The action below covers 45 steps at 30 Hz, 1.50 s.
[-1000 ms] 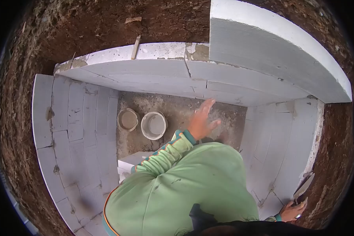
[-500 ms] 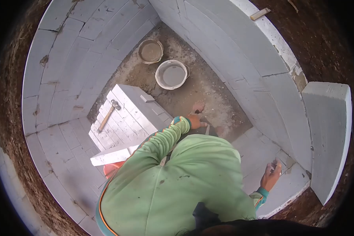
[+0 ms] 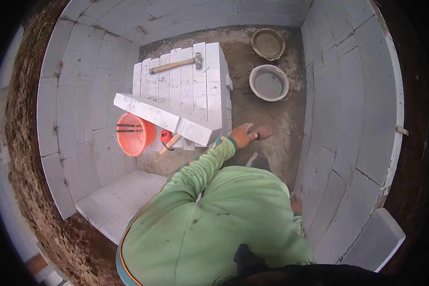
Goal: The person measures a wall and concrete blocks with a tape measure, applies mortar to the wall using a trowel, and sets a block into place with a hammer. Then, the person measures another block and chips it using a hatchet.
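My left hand (image 3: 242,136) hangs in front of my left knee, close to a bare foot (image 3: 263,132), with its fingers apart and nothing visible in them. Just left of it is the end of a long white block (image 3: 167,119), which lies slanted across the near side of a stack of white blocks (image 3: 176,90). On top of that stack rests a hammer (image 3: 174,65) with a wooden handle. My right hand (image 3: 296,204) is low beside the right-hand block wall (image 3: 333,133); my body and sleeve partly cover it, and its fingers do not show clearly.
An orange bucket (image 3: 149,131) with dark rods across it stands left, near a red tape measure (image 3: 165,137) and a wooden handle (image 3: 170,144). Two mortar buckets, one brownish (image 3: 255,46) and one pale (image 3: 253,76), stand ahead. A slab (image 3: 374,240) leans at lower right.
My view has turned left, bringing the stack and orange bucket further into sight. My right hand has come from out at the right wall to close beside my body.
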Available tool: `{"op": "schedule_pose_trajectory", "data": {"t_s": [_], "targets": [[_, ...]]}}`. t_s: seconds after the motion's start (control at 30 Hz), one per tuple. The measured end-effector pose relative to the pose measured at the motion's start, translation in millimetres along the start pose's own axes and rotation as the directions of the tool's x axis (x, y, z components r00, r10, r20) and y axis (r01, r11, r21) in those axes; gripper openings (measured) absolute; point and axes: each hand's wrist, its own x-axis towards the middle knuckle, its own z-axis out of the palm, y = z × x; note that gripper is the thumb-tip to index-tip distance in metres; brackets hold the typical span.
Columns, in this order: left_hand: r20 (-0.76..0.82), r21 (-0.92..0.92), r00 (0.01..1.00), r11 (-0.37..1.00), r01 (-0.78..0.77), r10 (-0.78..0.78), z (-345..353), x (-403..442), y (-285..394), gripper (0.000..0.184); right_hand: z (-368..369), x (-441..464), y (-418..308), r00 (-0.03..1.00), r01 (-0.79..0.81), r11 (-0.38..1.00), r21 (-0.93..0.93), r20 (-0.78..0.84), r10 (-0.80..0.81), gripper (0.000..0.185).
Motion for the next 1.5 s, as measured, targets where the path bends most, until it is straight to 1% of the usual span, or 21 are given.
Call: {"op": "schedule_pose_trajectory", "data": {"t_s": [0.1, 0.17, 0.23, 0.27, 0.33, 0.43, 0.5, 0.53, 0.6, 0.73, 0.77, 0.8, 0.87, 0.93, 1.0, 1.03, 1.1, 1.2, 1.27, 1.33, 1.5], "targets": [[-0.366, -0.216, 0.925, 0.976, 0.026, -0.105, -24, 25, 0, 0.079, -21, 33, 28, 0.993, -0.116, 0.970, 0.215, -0.007, 0.120, 0.037], [-0.593, -0.204, 0.796, 0.979, 0.004, -0.126, -59, 59, 1, 0.083, -30, 85, 126, 0.962, 0.265, 0.964, -0.003, -0.062, -0.265, 0.039], [-0.653, -0.294, 0.720, 0.955, 0.045, -0.235, -108, 85, 17, 0.087, -49, 78, 101, 0.989, 0.040, 0.999, -0.013, -0.139, -0.042, 0.039], [-0.752, -0.169, 0.619, 0.974, 0.152, -0.227, -117, 121, -14, 0.089, -54, 70, 84, 0.987, 0.011, 0.998, 0.065, -0.158, -0.001, 0.040], [-0.791, -0.099, 0.562, 0.957, 0.273, -0.243, -152, 143, -21, 0.092, -48, 30, 31, 0.976, -0.056, 0.976, 0.210, -0.193, 0.098, 0.040], [-0.792, 0.085, 0.574, 0.893, 0.443, -0.209, -198, 178, -52, 0.095, -38, 3, 29, 0.977, -0.140, 0.970, 0.199, -0.131, 0.168, 0.041], [-0.756, 0.246, 0.638, 0.839, 0.485, -0.147, -224, 201, -68, 0.091, -21, -13, 50, 0.978, -0.130, 0.967, 0.221, -0.134, 0.162, 0.043], [-0.725, 0.336, 0.680, 0.805, 0.489, -0.110, -235, 214, -74, 0.089, -14, -36, 9, 0.938, -0.280, 0.921, 0.270, -0.127, 0.322, 0.042], [-0.679, 0.476, 0.733, 0.732, 0.488, -0.047, -251, 231, -83, 0.084, 4, -66, -10, 0.915, -0.302, 0.929, 0.213, -0.210, 0.346, 0.042], [-0.728, 0.581, 0.685, 0.526, 0.621, -0.004, -254, 239, -104, 0.077, 38, -113, -17, 0.835, -0.413, 0.876, 0.249, -0.281, 0.474, 0.044], [-0.653, 0.745, 0.740, 0.316, 0.588, 0.161, -253, 261, -131, 0.081, 45, -124, -21, 0.828, -0.432, 0.885, 0.173, -0.313, 0.466, 0.044], [-0.697, 0.664, 0.688, 0.545, 0.513, 0.202, -232, 257, -116, 0.086, 58, -135, -18, 0.795, -0.406, 0.884, 0.231, -0.388, 0.467, 0.043], [-0.508, 0.694, 0.838, 0.671, 0.260, 0.201, -180, 250, -69, 0.091, 78, -138, -7, 0.736, -0.320, 0.898, 0.301, -0.517, 0.436, 0.041], [-0.226, 0.604, 0.849, 0.752, -0.263, 0.478, -103, 230, -4, 0.079, 63, -155, -31, 0.586, -0.286, 0.873, 0.395, -0.648, 0.486, 0.041], [0.097, 0.316, 0.638, 0.584, -0.747, 0.764, -15, 189, 95, 0.068, 38, -178, -50, 0.389, -0.260, 0.881, 0.396, -0.792, 0.470, 0.040], [0.214, 0.206, 0.541, 0.504, -0.839, 0.813, 19, 150, 154, 0.068, 22, -193, -52, 0.263, -0.263, 0.897, 0.354, -0.869, 0.420, 0.039], [0.366, -0.079, 0.291, 0.341, -0.937, 0.884, 81, 80, 266, 0.073, -22, -231, -61, -0.019, -0.198, 0.947, 0.253, -0.967, 0.255, 0.040], [0.285, -0.347, -0.138, -0.033, -0.937, 0.949, 125, -10, 402, 0.077, -97, -306, -70, -0.298, -0.334, 0.942, -0.004, -0.948, -0.110, 0.055], [0.167, -0.411, -0.413, -0.318, -0.855, 0.895, 145, -63, 482, 0.079, -146, -360, -64, -0.356, -0.435, 0.892, -0.120, -0.888, -0.293, 0.068], [0.158, -0.346, -0.571, -0.497, -0.796, 0.805, 161, -112, 540, 0.083, -191, -405, -51, -0.349, -0.523, 0.829, -0.197, -0.838, -0.419, 0.076], [0.423, 0.070, -0.623, -0.709, -0.702, 0.658, 208, -182, 592, 0.083, -272, -469, 9, -0.113, -0.644, 0.703, -0.301, -0.872, -0.476, 0.087]]}}
